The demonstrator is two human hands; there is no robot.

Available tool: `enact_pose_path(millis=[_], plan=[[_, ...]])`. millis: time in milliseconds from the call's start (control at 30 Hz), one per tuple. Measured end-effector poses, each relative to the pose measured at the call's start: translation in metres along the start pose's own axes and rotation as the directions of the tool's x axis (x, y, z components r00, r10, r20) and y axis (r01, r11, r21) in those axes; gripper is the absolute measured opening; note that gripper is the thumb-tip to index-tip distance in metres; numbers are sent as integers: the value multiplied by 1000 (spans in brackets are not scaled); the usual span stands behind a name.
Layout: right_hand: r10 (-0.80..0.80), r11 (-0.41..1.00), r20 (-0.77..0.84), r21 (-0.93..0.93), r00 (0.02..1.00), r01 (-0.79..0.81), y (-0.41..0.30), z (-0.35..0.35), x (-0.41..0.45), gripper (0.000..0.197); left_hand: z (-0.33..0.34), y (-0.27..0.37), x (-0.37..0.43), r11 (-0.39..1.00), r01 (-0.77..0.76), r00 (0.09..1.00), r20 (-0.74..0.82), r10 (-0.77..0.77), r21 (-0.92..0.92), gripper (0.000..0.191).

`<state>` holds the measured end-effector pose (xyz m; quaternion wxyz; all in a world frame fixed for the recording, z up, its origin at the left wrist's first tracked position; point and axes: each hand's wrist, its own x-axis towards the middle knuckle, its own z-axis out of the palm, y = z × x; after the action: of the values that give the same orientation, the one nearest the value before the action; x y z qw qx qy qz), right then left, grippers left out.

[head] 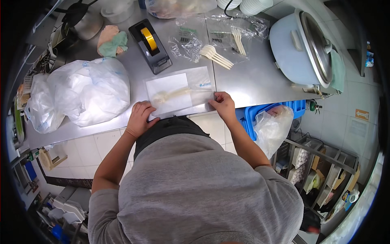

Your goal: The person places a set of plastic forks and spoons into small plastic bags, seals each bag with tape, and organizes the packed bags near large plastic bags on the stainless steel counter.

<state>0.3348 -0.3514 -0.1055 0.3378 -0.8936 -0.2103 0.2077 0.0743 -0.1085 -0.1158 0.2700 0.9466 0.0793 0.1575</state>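
Observation:
A flat, translucent plastic bag [199, 77] lies on the steel worktop along its front edge. A white paper napkin [170, 80] shows through its left part. The pale shape of a fork [172, 94] appears faintly through the layers, its tines to the left. My left hand [140, 117] holds the bag's near left corner, thumb low along the edge. At the near right corner, my right hand [223, 105] pinches the plastic between thumb and fingers. Beyond the bag lie several loose cream-coloured forks [217, 57] in a small pile.
Behind the bag stands a tape dispenser [150, 45]. Bulging white plastic bags [91, 91] rest to the left, near a crumpled cloth [112, 41]. Clear packaging [234, 33] holds more forks. A large lidded cooker [300, 48] stands right, above a blue bin [251, 122].

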Motion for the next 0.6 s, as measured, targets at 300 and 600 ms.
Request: enact_pose_path(millis=[300,600], plan=[[93,974,142,193,986,-119,6,2,5,19,-2,2,2,994,-89,996,-22,91,61,32],[-24,998,-94,-56,995,19,2,1,-10,15,-1,1,1,992,-106,992,-67,111,71,26]])
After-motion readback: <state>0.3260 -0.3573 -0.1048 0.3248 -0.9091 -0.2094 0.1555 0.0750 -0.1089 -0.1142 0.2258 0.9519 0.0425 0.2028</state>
